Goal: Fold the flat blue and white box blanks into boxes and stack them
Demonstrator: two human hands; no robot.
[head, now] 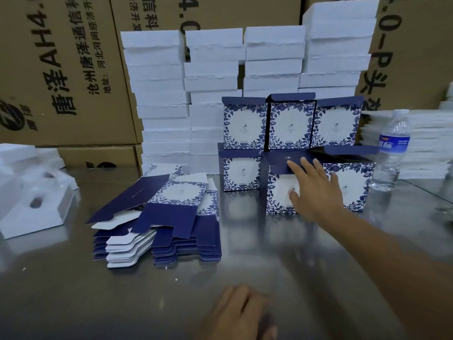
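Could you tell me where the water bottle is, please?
The bottle stands far right in the head view, on the table, beside the lower-right box.

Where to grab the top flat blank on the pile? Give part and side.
Pinch the top blank by its near dark blue flap, coming from the near side: it lies askew and seems to jut over the pile, leaving room for a thumb underneath.
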